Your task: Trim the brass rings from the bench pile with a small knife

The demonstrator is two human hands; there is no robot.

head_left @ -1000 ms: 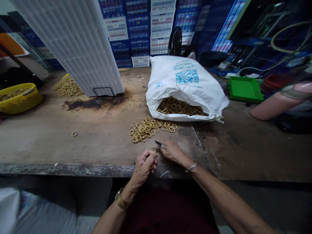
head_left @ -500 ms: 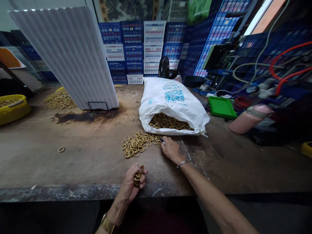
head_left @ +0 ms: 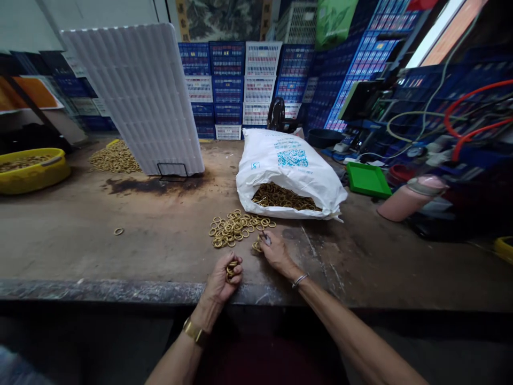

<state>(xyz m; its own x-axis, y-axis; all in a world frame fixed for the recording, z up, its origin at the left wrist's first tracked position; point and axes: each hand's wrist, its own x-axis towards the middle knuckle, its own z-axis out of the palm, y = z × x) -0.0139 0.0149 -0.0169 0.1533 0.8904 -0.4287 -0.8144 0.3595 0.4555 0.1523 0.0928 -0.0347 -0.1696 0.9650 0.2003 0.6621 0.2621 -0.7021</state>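
Small blade [head_left: 264, 236], tip forward-left

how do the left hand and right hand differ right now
The left hand curls around several rings, while the right hand grips a small tool beside loose rings. The left wrist has a gold-coloured watch; the right has a silver-coloured bracelet. Both hands are bare, over the table.
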